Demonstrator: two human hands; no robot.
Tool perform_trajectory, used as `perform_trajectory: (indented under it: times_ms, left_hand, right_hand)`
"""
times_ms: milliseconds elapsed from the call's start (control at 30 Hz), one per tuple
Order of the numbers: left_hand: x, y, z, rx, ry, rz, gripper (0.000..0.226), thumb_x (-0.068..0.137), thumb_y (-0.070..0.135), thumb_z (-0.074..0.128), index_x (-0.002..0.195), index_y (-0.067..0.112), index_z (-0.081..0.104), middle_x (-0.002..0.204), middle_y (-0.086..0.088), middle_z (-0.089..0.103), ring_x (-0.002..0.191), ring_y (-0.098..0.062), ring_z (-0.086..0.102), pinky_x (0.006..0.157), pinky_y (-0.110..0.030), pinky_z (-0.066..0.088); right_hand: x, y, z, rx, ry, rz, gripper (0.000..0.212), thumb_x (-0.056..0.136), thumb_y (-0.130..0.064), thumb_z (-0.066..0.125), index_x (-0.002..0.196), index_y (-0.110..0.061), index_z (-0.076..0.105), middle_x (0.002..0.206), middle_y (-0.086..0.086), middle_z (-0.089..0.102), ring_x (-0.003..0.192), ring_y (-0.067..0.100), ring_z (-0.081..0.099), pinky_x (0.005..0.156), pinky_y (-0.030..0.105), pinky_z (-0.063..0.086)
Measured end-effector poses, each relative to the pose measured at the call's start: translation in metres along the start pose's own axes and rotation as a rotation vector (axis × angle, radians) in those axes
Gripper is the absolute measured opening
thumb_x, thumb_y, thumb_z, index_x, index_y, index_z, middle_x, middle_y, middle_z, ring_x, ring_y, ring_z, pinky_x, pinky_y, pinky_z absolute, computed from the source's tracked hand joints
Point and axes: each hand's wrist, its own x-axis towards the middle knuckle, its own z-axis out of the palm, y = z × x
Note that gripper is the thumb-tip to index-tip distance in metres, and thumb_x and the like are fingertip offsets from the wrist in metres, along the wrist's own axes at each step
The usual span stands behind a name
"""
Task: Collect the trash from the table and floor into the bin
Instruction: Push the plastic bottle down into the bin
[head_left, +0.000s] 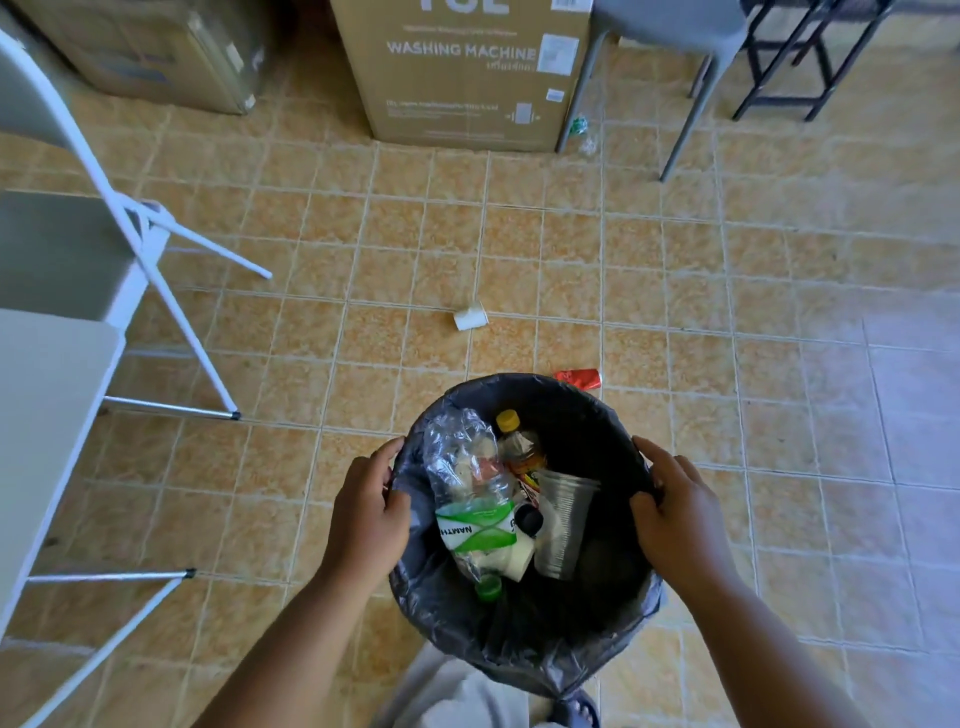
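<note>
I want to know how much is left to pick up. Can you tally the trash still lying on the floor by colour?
White: 1, white piece
Red: 1, red wrapper
Green and clear: 1, crumpled plastic by the stool leg
Total: 3

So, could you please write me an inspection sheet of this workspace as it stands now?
Surface: tan tiled floor, dry as far as visible.
Job's things: bin lined with a black bag, holding a crushed water bottle, a yellow-capped bottle and a clear plastic cup.
Clutter: white paper cup and red wrapper on the floor beyond the bin; crumpled plastic by the stool leg.
Grips: left hand and right hand each hold the bin's rim.
Cables: nothing seen.
Surroundings: washing machine box, white folding chair, grey stool.
</note>
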Motion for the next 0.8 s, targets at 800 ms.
perform_trajectory:
  times_ms: [800]
  left_hand:
    - [0.247, -0.155, 0.077, 0.028, 0.374, -0.26, 0.059, 0.091, 0.002, 0.049, 0.144, 0.027, 0.043, 0.112, -0.007, 0.05, 0.09, -0.021, 0.053, 0.075, -0.031, 0.039]
  right_hand:
    - [0.33, -0.02, 0.235, 0.021, -0.219, -0.353, 0.066, 0.074, 0.006, 0.054, 0.132, -0.024, 0.058, 0.117, 0.005, 0.06, 0.088, 0.018, 0.057, 0.082, 0.025, 0.043]
